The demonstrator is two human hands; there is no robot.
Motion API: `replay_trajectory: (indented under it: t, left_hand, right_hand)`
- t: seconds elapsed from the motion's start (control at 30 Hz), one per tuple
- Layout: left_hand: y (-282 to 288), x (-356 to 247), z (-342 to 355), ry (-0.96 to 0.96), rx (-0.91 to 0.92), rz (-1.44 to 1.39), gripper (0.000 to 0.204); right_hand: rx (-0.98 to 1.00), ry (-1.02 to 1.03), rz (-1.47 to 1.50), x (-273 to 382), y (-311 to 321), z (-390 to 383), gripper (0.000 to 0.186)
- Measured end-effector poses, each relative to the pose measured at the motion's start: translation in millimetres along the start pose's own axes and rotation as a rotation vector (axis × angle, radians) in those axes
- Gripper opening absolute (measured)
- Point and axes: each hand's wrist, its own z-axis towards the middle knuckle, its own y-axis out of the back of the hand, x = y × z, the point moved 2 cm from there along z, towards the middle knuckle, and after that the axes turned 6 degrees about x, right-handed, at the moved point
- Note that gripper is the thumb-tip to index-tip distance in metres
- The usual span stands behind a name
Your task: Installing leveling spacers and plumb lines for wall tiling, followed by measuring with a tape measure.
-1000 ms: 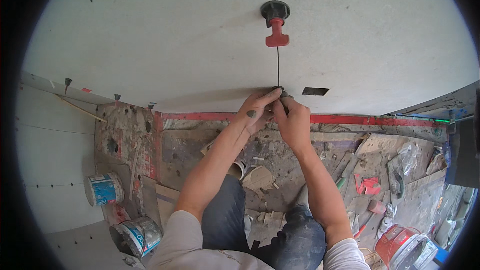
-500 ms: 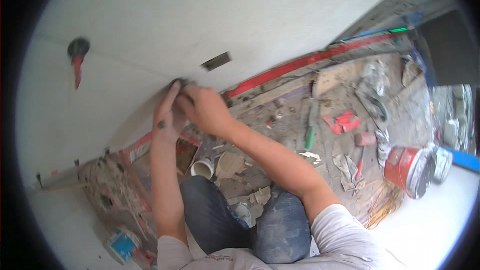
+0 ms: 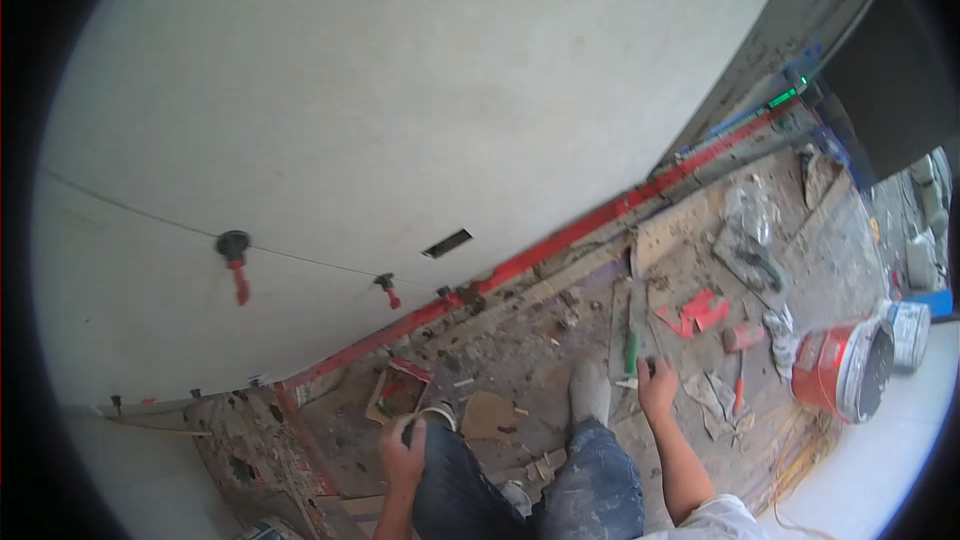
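My left hand point(image 3: 403, 452) is down beside my left knee with its fingers curled in, and a small dark patch shows at them; what it is I cannot make out. On the other side, my right hand point(image 3: 657, 390) hangs over the floor, fingers loosely bent and apart, with nothing visible in it. Closest to it lies a green-handled tool point(image 3: 632, 345). On the pale wall panel point(image 3: 330, 120), two black round clamps with red handles, a larger one point(image 3: 235, 255) and a smaller one point(image 3: 386, 288), sit along a thin seam. Neither hand touches the panel.
A rectangular cutout point(image 3: 447, 244) pierces the panel above a red strip point(image 3: 560, 240). The dirty floor holds a red-handled mallet point(image 3: 741, 345), red scraps point(image 3: 700, 312), a small open box point(image 3: 400, 390) and crumpled plastic point(image 3: 752, 215). Red point(image 3: 835, 370) and white point(image 3: 908, 335) buckets stand right.
Both hands have come away from the low part of the wall and moved apart, the left to my knee, the right over the floor. The view has shifted, uncovering the smaller red-handled clamp.
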Motion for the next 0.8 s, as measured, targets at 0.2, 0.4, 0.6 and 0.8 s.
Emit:
replay_trajectory:
  t: [0.2, 0.4, 0.6, 0.8]
  left_hand:
    - [-10.4, -14.7, 6.8, 0.096, 0.028, 0.049, 0.050]
    - [-28.0, -115.5, -51.1, -0.621, -0.438, 0.539, 0.026]
    - [46.6, -212.9, -138.1, 0.054, 0.557, 0.438, 0.040]
    - [205.5, -379.4, -196.5, -0.087, 0.603, 0.044, 0.036]
  right_hand:
    - [0.457, 0.092, 0.457, 167.1, 87.5, 4.1, 0.031]
    - [0.213, 0.758, 0.408, 301.1, 219.5, -87.5, 0.039]
    - [0.384, 0.333, 0.255, 279.2, 276.0, -69.6, 0.034]
    - [0.610, -0.057, 0.213, 290.0, 417.9, -127.5, 0.045]
